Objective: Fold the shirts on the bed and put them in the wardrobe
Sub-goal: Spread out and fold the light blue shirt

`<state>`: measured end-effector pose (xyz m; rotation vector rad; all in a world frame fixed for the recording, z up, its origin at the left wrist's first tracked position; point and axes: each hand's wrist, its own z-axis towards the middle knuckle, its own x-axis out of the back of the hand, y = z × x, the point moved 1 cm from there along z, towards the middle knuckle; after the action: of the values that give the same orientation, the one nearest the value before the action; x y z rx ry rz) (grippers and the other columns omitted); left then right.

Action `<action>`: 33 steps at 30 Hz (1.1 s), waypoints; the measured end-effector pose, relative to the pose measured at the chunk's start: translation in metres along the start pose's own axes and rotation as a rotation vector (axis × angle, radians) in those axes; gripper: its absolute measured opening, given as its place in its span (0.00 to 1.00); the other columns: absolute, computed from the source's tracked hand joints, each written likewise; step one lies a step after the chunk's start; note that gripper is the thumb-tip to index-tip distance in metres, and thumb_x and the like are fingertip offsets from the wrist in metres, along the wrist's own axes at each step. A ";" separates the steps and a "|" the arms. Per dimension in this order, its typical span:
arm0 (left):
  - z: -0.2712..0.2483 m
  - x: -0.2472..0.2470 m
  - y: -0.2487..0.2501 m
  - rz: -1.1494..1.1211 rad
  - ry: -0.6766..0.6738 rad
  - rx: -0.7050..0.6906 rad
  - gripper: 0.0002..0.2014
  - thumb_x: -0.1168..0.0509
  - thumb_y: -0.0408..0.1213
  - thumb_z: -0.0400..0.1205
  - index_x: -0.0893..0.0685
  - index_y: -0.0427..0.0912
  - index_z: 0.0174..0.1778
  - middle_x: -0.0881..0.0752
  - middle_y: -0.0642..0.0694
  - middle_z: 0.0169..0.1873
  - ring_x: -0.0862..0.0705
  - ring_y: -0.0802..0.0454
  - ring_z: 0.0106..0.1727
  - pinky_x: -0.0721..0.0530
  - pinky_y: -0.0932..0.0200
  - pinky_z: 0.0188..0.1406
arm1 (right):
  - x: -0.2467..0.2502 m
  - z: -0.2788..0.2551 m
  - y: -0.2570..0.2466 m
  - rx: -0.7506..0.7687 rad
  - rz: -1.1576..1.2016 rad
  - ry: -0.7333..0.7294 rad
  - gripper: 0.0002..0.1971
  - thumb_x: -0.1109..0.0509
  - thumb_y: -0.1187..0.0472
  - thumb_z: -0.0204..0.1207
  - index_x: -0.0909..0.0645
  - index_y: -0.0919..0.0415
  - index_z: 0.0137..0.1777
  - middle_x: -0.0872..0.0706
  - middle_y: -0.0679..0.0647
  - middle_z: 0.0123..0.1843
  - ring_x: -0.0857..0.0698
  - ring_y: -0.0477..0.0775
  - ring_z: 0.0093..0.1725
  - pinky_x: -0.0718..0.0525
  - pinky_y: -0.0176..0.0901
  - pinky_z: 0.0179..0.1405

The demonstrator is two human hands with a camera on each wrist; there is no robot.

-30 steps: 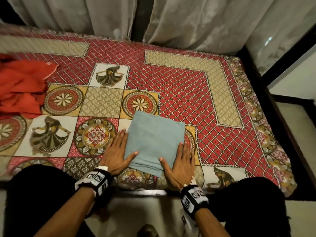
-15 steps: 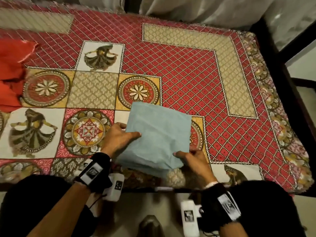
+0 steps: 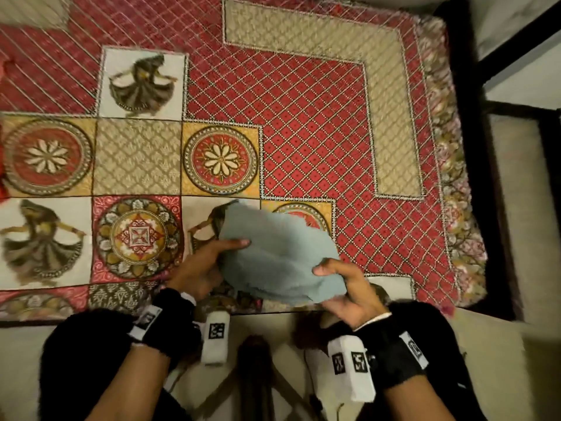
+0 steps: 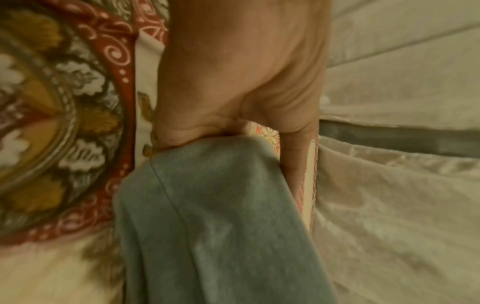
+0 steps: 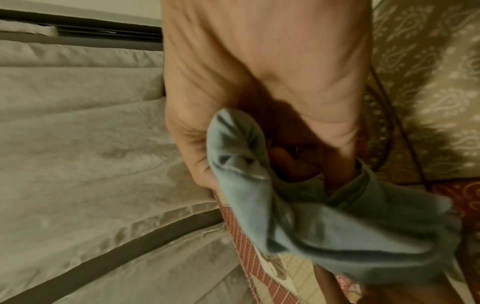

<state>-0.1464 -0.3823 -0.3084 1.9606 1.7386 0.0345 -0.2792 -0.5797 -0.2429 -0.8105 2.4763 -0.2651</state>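
A folded pale blue shirt [image 3: 277,253] is lifted off the bed's near edge, held between both hands. My left hand [image 3: 209,262] grips its left side, thumb on top and fingers underneath. My right hand [image 3: 346,284] grips the near right corner, thumb on top. The left wrist view shows the blue shirt [image 4: 215,216] pinched under my left hand [image 4: 233,127]. In the right wrist view the shirt's [image 5: 324,226] bunched corner sits in the curled fingers of my right hand [image 5: 259,133].
The bed [image 3: 318,123] carries a patterned red and beige bedspread. A sliver of red cloth [image 3: 2,189] shows at the far left edge. A dark bed frame [image 3: 473,147] runs down the right, with floor [image 3: 516,223] beyond. Pale curtains [image 5: 78,133] hang behind the bed.
My hands went from lying flat beside the blue shirt to gripping its sides, and they have raised it off the bedspread. The view tilted down towards the bed's near edge.
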 end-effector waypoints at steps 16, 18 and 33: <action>-0.375 -0.396 0.110 -0.266 -0.576 -0.039 0.36 0.17 0.33 0.69 0.18 0.33 0.75 0.15 0.32 0.70 0.13 0.35 0.68 0.10 0.33 0.57 | 0.011 -0.475 -0.243 0.555 0.240 -0.008 0.51 0.13 0.70 0.44 0.21 0.74 0.75 0.18 0.72 0.74 0.17 0.74 0.70 0.18 0.68 0.71; -0.408 -0.446 0.110 -0.201 -0.708 -0.001 0.41 0.12 0.31 0.60 0.15 0.32 0.73 0.16 0.32 0.71 0.15 0.34 0.70 0.15 0.31 0.66 | 0.033 -0.524 -0.249 0.658 0.325 0.045 0.54 0.11 0.70 0.41 0.22 0.74 0.75 0.18 0.72 0.73 0.16 0.73 0.69 0.17 0.67 0.70; -0.468 -0.646 -0.074 0.784 -0.869 0.340 0.27 0.27 0.34 0.79 0.18 0.29 0.74 0.12 0.33 0.65 0.11 0.37 0.64 0.12 0.43 0.64 | 0.173 -0.662 -0.076 1.028 1.118 0.603 0.23 0.32 0.70 0.79 0.19 0.70 0.75 0.16 0.68 0.73 0.15 0.69 0.70 0.18 0.64 0.72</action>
<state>-0.4930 -0.8151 0.2704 2.2640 0.4050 -0.7552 -0.7114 -0.7276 0.2722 1.1585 2.3393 -1.2806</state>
